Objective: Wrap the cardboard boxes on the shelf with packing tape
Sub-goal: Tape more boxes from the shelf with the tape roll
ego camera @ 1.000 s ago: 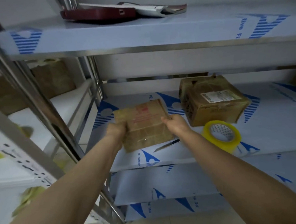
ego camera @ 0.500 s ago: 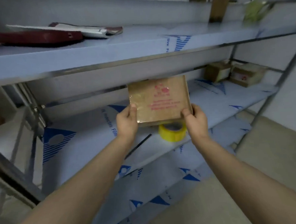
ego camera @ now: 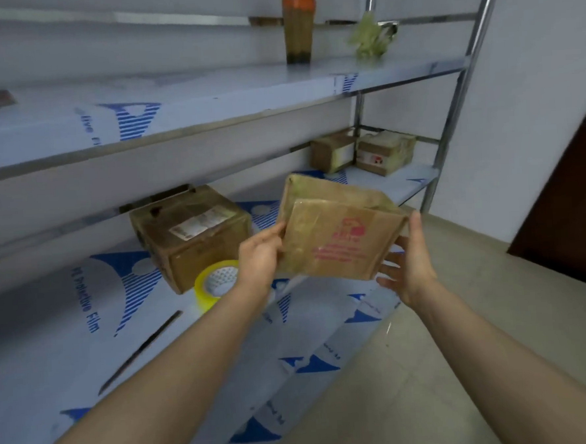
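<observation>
Steel shelving w/ blue-print protective film fills the view. Small cardboard box (ego camera: pixel 337 233), held flat-on 0.5 s ago, is now tilted and carried right, off the shelf (ego camera: pixel 86 337); prob. being checked or moved on. Left hand (ego camera: pixel 259 258) is clamped on its left edge, right hand (ego camera: pixel 407 266) half-open, cupping right side. Tape roll (ego camera: pixel 213 285) is left just beside left wrist; bigger box (ego camera: pixel 190 242) behind it.
</observation>
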Available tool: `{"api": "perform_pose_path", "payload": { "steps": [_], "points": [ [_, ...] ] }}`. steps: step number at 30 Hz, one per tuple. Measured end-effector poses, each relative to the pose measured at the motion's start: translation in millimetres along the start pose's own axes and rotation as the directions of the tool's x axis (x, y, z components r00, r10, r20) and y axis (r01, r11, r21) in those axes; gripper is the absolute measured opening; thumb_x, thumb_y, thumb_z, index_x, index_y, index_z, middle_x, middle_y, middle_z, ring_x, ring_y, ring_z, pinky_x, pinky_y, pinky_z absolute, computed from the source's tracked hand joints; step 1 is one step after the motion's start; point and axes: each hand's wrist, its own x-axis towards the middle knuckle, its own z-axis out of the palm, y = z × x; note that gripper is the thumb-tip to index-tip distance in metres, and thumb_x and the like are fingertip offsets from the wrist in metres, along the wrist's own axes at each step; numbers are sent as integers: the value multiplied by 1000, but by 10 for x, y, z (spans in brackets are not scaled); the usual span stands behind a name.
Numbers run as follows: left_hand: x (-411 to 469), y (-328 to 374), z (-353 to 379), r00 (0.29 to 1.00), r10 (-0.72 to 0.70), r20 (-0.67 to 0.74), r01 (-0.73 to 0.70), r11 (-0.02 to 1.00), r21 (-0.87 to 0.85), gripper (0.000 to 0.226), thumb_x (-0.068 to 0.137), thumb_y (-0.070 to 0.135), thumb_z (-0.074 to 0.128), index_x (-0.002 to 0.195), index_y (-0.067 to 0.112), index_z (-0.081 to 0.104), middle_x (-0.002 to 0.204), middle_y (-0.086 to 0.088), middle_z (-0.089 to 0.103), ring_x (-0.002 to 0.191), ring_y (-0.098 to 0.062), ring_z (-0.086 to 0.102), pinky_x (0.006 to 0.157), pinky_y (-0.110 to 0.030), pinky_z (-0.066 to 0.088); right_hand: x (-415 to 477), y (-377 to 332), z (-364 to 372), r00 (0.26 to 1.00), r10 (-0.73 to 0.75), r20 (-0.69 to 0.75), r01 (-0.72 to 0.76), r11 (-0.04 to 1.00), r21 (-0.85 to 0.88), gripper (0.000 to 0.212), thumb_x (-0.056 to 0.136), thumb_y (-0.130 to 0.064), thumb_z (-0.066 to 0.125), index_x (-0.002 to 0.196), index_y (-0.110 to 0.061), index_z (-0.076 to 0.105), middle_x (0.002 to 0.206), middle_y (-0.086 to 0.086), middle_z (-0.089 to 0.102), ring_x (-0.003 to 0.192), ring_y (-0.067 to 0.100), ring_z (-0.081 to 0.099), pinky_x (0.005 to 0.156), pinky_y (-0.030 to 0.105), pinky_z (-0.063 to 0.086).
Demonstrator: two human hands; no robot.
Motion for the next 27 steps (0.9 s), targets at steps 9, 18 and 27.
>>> {"api": "perform_pose_path", "payload": {
  "steps": [9,18,27],
  "points": [
    [292,-9,1601,999,-35,-1,35,999,-2,17,89,40,61,84,24,67,81,9,69,77,-6,66,64,-20,52,1061,-460,-1173,997,-59,58,67,987,-144,50,88,-55,52,123,-20,56,122,2,60,113,19,56,88,35,38],
    [877,-145,2461,997,38,-66,-29,991,132,26,84,33,69,103,15,67,88,8,67,80,-5,61,68,-15,47,1876,-630,-1663,974,-112,196,123,992,-41,36,88,-26,60,123,-18,59,111,3,64,99,17,60,76,25,48],
    [2019,-345,3250,983,129,-129,-94,965,245,67,94,48,51,150,34,18,111,14,53,111,-10,48,100,-33,40,3014,-1030,-1711,982,-120,145,126,991,-37,40,96,-33,53,131,-13,53,117,6,59,106,21,58,80,28,51]
  ]
}}
